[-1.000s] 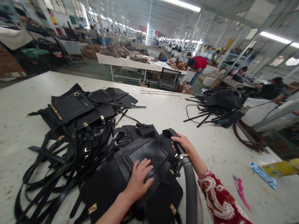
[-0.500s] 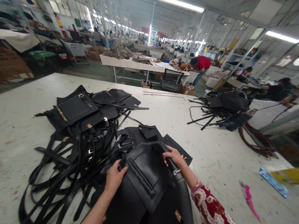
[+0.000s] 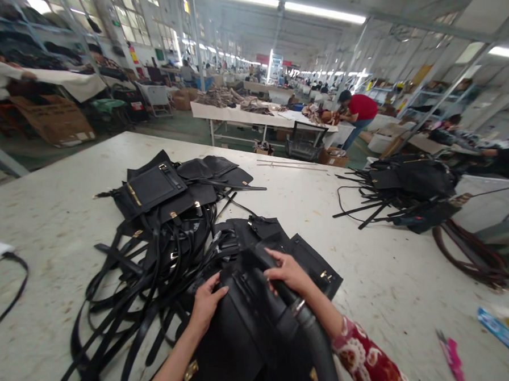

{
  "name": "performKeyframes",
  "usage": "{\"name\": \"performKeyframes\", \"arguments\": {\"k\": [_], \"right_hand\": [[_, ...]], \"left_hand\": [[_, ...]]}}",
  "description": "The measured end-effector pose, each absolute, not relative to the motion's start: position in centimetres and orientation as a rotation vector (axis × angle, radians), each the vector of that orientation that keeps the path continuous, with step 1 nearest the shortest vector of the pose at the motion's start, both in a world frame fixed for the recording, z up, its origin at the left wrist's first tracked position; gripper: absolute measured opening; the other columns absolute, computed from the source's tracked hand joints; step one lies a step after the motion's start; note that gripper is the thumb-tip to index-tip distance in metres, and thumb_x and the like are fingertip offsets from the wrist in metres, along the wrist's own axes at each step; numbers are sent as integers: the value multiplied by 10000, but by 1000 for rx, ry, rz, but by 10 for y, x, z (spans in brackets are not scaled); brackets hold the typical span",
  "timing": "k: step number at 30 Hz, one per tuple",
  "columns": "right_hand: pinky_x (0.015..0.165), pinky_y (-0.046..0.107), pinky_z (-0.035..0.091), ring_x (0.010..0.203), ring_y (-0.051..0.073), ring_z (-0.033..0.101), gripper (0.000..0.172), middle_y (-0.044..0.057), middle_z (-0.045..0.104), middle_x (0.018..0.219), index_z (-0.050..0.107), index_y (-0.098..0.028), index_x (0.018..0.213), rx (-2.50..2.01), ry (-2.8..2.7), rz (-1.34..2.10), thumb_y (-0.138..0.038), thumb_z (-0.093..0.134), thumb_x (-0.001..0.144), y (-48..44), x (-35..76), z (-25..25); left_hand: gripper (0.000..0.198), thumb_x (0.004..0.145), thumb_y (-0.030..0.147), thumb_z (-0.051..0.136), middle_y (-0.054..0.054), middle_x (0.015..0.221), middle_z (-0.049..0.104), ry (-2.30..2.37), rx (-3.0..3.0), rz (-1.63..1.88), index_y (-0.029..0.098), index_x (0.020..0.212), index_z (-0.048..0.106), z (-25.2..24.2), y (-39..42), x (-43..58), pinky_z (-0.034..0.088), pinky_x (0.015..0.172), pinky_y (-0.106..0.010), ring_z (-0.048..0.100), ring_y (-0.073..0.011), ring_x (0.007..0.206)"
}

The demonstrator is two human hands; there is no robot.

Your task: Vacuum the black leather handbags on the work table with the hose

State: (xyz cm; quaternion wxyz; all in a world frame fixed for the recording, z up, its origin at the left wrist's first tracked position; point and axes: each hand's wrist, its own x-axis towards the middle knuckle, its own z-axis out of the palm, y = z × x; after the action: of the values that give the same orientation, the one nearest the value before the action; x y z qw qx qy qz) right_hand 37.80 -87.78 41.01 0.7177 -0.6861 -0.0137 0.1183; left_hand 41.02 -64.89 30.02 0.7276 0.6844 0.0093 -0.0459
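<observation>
My left hand (image 3: 206, 305) grips the upper left edge of a black leather bag (image 3: 232, 334), thumb on top and fingers curled around. Wrapped in my right hand (image 3: 291, 274) is the end of a black hose (image 3: 320, 340), which has a metal clamp and runs down toward me. The hose's nozzle lies against the upper part of the bag, though its tip is blurred and hard to make out. Just beyond, more black bag pieces (image 3: 311, 261) with gold fittings lie flat. To the left is a heap of black bags (image 3: 156, 190) with long loose straps (image 3: 117, 334).
Another pile of black bags (image 3: 411, 176) rests at the table's right, near coiled brown straps (image 3: 471, 253). Pink snips (image 3: 451, 353) and a blue patterned packet (image 3: 507, 336) lie at front right. A white device with a cable (image 3: 23, 265) is at left. A person in red (image 3: 363, 108) bends over another table.
The view has turned left, bringing the white device in. The bag has shifted and its front panel is folded or tilted now; the hose nozzle has moved across it in my right hand.
</observation>
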Motion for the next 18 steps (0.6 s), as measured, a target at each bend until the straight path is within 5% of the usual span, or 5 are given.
{"name": "performKeyframes", "arguments": {"k": [18], "right_hand": [[348, 203, 431, 392, 88, 524, 806, -4, 638, 788, 378, -233, 1301, -1456, -7, 299, -152, 668, 552, -812, 332, 387]], "left_hand": [[384, 556, 307, 690, -55, 893, 698, 46, 1434, -173, 135, 899, 662, 306, -661, 397, 487, 774, -340, 627, -230, 823]]}}
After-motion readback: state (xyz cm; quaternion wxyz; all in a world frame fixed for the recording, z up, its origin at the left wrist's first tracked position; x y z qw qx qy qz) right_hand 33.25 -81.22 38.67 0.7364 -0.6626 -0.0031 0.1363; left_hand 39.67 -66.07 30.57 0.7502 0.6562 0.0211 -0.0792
